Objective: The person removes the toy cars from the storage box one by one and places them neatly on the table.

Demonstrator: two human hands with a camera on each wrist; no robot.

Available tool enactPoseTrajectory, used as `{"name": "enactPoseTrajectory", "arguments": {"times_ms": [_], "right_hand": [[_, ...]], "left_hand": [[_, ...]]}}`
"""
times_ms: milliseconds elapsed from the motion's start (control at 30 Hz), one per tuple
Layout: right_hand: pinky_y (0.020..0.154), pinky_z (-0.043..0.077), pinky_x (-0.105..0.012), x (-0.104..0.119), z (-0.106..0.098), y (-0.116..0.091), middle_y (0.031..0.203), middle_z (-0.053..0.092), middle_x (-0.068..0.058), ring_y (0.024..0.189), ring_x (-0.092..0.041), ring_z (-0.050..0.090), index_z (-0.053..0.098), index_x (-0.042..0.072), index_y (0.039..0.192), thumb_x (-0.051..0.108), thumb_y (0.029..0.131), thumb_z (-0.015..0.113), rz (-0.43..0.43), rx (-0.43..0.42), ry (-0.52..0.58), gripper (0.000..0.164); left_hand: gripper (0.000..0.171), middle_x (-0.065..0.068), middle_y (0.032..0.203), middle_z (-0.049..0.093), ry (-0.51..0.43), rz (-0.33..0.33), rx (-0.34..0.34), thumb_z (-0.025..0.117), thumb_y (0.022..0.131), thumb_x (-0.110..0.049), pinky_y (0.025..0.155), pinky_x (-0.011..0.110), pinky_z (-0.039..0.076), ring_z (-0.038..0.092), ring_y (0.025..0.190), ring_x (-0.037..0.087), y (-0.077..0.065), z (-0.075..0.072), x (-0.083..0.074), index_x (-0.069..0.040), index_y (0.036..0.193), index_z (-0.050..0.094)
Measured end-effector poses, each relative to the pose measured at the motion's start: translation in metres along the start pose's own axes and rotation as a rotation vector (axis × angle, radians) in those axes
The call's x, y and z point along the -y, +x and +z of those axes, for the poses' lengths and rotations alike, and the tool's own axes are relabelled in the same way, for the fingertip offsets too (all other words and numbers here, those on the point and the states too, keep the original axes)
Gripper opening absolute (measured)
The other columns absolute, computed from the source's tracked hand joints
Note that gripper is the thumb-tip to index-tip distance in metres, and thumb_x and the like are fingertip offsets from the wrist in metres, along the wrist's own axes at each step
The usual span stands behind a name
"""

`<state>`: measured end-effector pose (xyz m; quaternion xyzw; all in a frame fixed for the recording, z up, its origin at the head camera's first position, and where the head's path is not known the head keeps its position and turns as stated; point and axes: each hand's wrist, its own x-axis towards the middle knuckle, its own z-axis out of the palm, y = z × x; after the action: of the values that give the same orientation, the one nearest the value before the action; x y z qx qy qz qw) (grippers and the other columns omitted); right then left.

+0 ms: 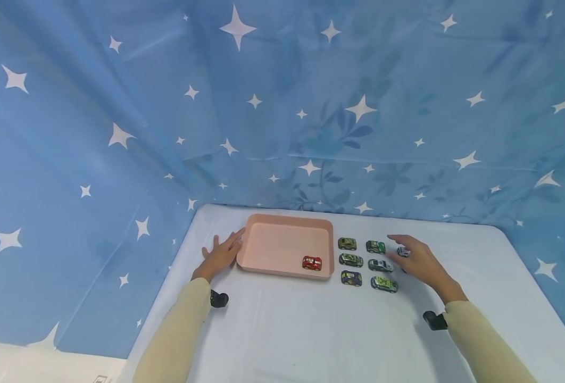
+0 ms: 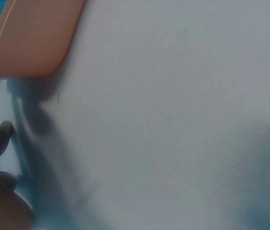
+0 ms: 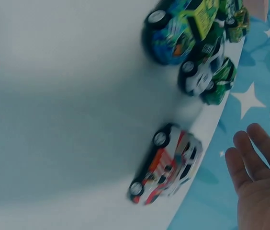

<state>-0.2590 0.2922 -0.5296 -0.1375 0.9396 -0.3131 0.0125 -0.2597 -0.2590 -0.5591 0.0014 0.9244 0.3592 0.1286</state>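
A pink tray [image 1: 282, 242] stands on the table with a red toy car [image 1: 312, 263] in its front right corner. At the tray's left wall is my left hand [image 1: 219, 257], fingers extended and fingertips right at the rim. My right hand [image 1: 418, 260] hovers at the right of the toy cars with parted fingers and nothing in its grasp. It partly hides a pale toy car [image 1: 403, 251] in the head view. In the right wrist view, a white toy car with orange and red sides [image 3: 166, 165] sits near the open fingers [image 3: 257, 153].
Right of the tray, several toy cars form two columns: an olive car [image 1: 347, 243], a dark blue car [image 1: 351, 277], a green car [image 1: 375, 246], a silver car [image 1: 380, 265] and a lime car [image 1: 384, 284] among them. A blue star-patterned curtain [image 1: 282, 133] hangs behind the white table [image 1: 311, 330].
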Motion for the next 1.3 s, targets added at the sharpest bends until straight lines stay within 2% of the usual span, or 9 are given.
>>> {"name": "enactPoseTrajectory", "arguments": {"times_ms": [333, 600, 800, 1000, 1300], "right_hand": [[0.107, 0.045, -0.071, 0.017, 0.01, 0.018, 0.152, 0.05, -0.035, 0.14, -0.055, 0.047, 0.054, -0.008, 0.151, 0.021, 0.104, 0.074, -0.059, 0.006, 0.01, 0.058], [0.109, 0.043, -0.071, 0.03, 0.016, 0.028, 0.15, 0.054, -0.033, 0.138, -0.054, 0.05, 0.058, -0.008, 0.147, 0.016, 0.102, 0.076, -0.124, -0.052, -0.005, 0.053], [0.108, 0.047, -0.067, 0.043, 0.028, 0.036, 0.152, 0.053, -0.032, 0.138, -0.052, 0.051, 0.058, -0.008, 0.147, 0.016, 0.104, 0.074, -0.107, -0.029, 0.02, 0.052], [0.103, 0.052, -0.066, 0.055, 0.039, 0.043, 0.15, 0.055, -0.031, 0.134, -0.052, 0.055, 0.059, -0.008, 0.147, 0.016, 0.102, 0.076, -0.187, -0.047, 0.024, 0.053], [0.113, 0.042, -0.068, 0.075, 0.049, 0.054, 0.155, 0.052, -0.028, 0.144, -0.05, 0.047, 0.056, -0.005, 0.151, 0.019, 0.103, 0.076, -0.206, 0.009, 0.067, 0.058]], "left_hand": [[0.056, 0.009, 0.178, 0.02, -0.003, -0.019, 0.012, 0.034, 0.117, -0.05, 0.114, 0.075, -0.024, -0.018, 0.159, 0.047, 0.001, -0.002, -0.001, -0.041, 0.172, 0.024], [0.056, 0.009, 0.177, 0.02, 0.0, -0.009, 0.003, 0.034, 0.117, -0.049, 0.114, 0.076, -0.024, -0.019, 0.159, 0.047, 0.002, -0.001, -0.003, -0.041, 0.172, 0.024], [0.056, 0.009, 0.177, 0.02, 0.013, -0.037, 0.005, 0.033, 0.117, -0.05, 0.113, 0.075, -0.025, -0.019, 0.159, 0.047, 0.001, 0.0, -0.001, -0.041, 0.172, 0.024], [0.056, 0.01, 0.177, 0.019, 0.002, -0.032, 0.005, 0.034, 0.117, -0.048, 0.114, 0.075, -0.024, -0.018, 0.159, 0.048, -0.002, -0.001, -0.006, -0.04, 0.172, 0.025], [0.056, 0.009, 0.177, 0.021, 0.004, -0.04, -0.002, 0.035, 0.116, -0.051, 0.114, 0.075, -0.024, -0.018, 0.159, 0.048, -0.001, -0.001, -0.003, -0.042, 0.171, 0.026]]}}
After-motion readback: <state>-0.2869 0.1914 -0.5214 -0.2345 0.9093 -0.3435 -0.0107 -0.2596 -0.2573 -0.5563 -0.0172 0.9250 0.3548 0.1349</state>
